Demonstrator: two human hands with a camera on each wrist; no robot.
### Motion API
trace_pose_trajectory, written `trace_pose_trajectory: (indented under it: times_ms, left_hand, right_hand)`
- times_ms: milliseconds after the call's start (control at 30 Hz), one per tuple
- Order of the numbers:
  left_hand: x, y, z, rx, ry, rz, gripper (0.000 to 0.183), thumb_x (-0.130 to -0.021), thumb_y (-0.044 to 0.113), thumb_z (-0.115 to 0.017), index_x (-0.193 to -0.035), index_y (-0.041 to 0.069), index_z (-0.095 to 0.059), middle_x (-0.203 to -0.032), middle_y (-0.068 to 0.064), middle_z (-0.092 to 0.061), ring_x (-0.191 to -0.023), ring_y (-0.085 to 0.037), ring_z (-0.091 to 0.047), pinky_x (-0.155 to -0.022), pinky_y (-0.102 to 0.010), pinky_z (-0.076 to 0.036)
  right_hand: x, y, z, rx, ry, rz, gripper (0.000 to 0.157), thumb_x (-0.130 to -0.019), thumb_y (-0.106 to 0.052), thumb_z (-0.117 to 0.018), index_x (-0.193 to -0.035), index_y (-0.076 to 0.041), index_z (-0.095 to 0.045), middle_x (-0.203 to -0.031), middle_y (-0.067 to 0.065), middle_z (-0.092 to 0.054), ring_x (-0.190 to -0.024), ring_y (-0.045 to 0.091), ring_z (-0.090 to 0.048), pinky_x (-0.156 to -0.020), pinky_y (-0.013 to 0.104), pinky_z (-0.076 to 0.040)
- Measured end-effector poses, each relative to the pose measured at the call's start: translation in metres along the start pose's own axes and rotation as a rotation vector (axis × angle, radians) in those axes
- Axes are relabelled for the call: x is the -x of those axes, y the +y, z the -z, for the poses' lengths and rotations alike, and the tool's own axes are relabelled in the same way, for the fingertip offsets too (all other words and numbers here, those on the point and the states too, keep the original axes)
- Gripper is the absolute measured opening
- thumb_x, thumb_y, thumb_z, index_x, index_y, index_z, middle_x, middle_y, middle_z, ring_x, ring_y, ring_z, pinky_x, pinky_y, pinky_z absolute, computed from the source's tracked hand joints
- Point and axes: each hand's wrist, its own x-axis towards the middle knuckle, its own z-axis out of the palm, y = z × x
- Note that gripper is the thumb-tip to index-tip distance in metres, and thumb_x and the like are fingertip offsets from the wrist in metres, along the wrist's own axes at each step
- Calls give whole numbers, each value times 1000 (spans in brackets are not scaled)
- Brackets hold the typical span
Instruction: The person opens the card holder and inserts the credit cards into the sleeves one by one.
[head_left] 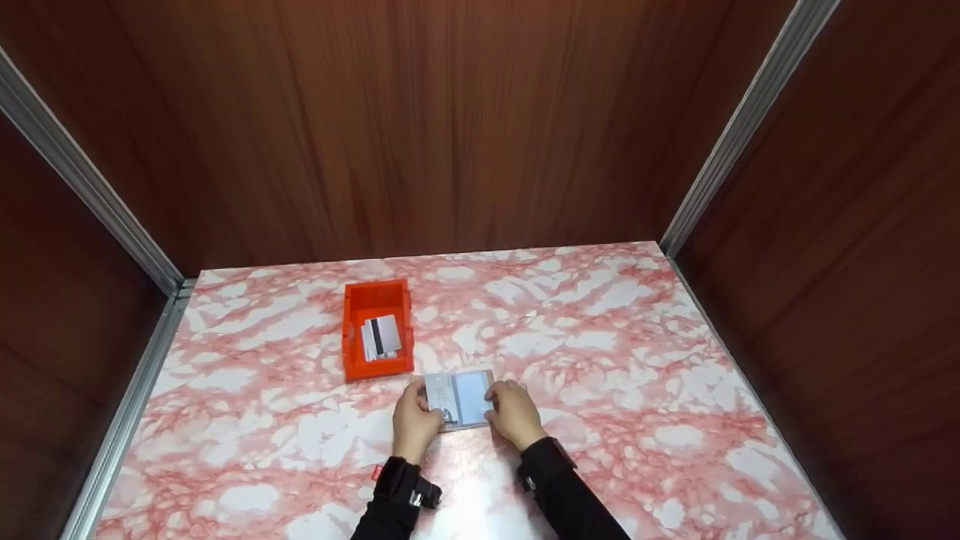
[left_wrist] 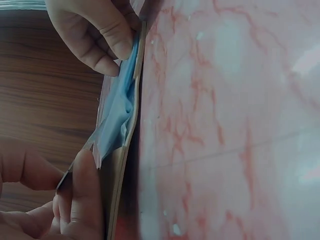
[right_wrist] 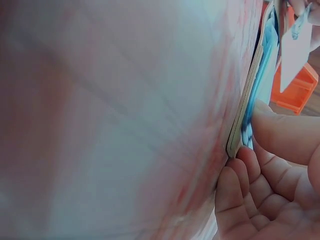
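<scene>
An open card holder (head_left: pixel 474 397) with a tan cover and bluish clear plastic sleeves (left_wrist: pixel 117 112) lies on the table in front of me. My left hand (head_left: pixel 415 426) pinches a pale card (right_wrist: pixel 295 55) with a dark print near one corner. In the head view that card covers the left part of the holder, and in the left wrist view it slants over the sleeves. My right hand (head_left: pixel 515 414) pinches the holder's right edge, its thumb (right_wrist: pixel 282 132) on the sleeves and its fingers at the cover's edge.
Behind and left of the holder stands an orange bin (head_left: pixel 377 298) with several cards (head_left: pixel 386 335) in it, the top one with a dark stripe. Brown wood-grain panels (head_left: pixel 465 135) with metal corner rails (head_left: pixel 739 127) enclose the red-and-white marbled table (head_left: pixel 637 360).
</scene>
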Motion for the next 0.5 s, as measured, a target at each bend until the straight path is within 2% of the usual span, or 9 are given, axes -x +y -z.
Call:
trace_pose_trajectory:
  times_ms: [167,333,500]
  left_hand:
    - [1,-4,-2,-23,-3,-9,63,-62,-13,-54,-124,-7,-58,-68,-1,-42,-62,-16,-39,-58,-28,-29]
    - [1,-5,-3,-7,-16,2,65,-61,-13,-53,-125,-6,-58,-68,-3,-43,-62,-17,-40,-58,-30,-31]
    - [2,-3,-3,-3,-21,-17,64,-62,-13,-54,-125,-8,-57,-69,-4,-44,-62,-17,-41,-57,-29,-32]
  right_hand:
    - [0,0,-1,-2,15,5,27,-74,-2,-81,-93,-5,-62,-88,8,-59,-83,29,-56,-77,42,-47]
    - [0,1,-1,5,19,7,27,-73,-2,-81,-92,-5,-62,-89,8,-60,-84,30,-57,-78,43,-46]
    - [-2,2,-2,6,20,0,27,-72,-3,-81,-92,-6,-62,-88,7,-59,-83,29,-56,-77,42,-46]
